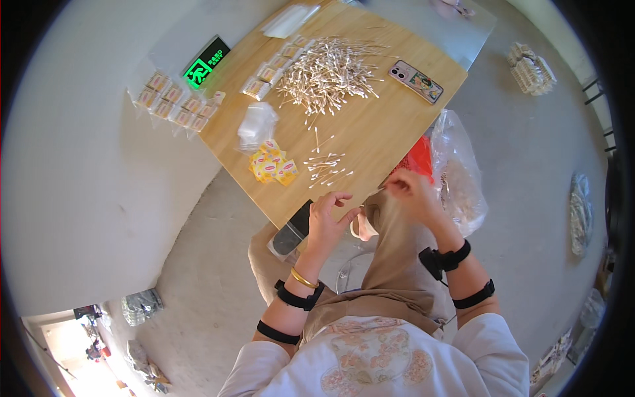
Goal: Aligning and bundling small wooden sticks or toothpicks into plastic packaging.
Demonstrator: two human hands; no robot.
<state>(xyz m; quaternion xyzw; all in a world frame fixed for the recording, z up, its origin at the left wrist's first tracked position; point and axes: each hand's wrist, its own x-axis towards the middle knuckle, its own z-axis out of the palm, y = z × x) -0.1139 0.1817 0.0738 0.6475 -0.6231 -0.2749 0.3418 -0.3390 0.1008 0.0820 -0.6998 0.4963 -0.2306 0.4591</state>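
While we sat at a wooden table (pixel 390 126), our left hand (pixel 324 221) hung by its near edge, thumb and fingers curved well apart, its grasp empty. Our right hand (pixel 415 193) was blurred, fingers bunched; a pale sliver (pixel 376 190) showed by the tips, but we could not tell whether they gripped it. From between our hands, loose swabs (pixel 325 165) lay at ten o'clock, with yellow cards (pixel 272 165) and clear bags (pixel 256 126) beyond. Toward eleven-thirty spread a big swab heap (pixel 331 76), packs (pixel 256 88) lining its nine o'clock side. We had a phone (pixel 415 81) at one o'clock, a red bag (pixel 419 159) and clear sack (pixel 460 182) near two.
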